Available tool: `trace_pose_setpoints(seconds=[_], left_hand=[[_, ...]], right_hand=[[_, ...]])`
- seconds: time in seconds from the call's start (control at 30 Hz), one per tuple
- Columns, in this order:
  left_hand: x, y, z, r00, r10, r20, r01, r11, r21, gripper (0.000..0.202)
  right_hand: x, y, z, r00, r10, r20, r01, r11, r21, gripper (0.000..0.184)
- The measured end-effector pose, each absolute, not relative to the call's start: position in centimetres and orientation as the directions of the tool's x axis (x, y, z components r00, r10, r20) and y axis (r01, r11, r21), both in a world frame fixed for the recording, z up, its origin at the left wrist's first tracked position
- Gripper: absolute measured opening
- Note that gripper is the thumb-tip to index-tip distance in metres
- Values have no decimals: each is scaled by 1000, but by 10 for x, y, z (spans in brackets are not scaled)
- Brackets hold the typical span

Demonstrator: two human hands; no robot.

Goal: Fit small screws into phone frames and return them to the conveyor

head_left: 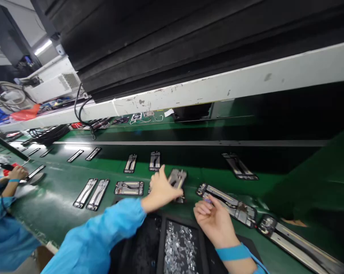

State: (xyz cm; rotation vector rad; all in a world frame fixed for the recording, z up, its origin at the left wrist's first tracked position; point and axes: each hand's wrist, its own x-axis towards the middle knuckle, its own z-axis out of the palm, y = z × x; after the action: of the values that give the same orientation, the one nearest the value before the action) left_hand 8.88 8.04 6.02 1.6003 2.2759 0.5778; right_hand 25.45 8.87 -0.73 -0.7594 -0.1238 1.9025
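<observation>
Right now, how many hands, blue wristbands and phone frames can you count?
Hands: 3, left hand, right hand, co-worker's hand
Wristbands: 2
Frames: 11 clear; more far left, too blurred to count
Total: 16
</observation>
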Motion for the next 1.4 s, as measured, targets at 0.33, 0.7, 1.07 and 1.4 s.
trace_pose_setpoints(seconds=[0.33,0.7,1.07,1.4], left_hand=[[109,-177,-10,-435,885,164,867,363,340,115],[9,-95,54,262,964,-42,934,-242,263,62],[13,4,32,663,740,-111,677,-530,511,42],[7,7,13,690,723,-37,620,-565,544,42]], right_hand=[[214,37,10,-94,978,-185,-359,-207,-910,31],[200,21,-8,-85,996,-16,222,4,-975,33],[198,28,-22,-75,997,-20,280,2,-960,33],[200,25,-16,-122,991,-52,346,-7,-938,31]])
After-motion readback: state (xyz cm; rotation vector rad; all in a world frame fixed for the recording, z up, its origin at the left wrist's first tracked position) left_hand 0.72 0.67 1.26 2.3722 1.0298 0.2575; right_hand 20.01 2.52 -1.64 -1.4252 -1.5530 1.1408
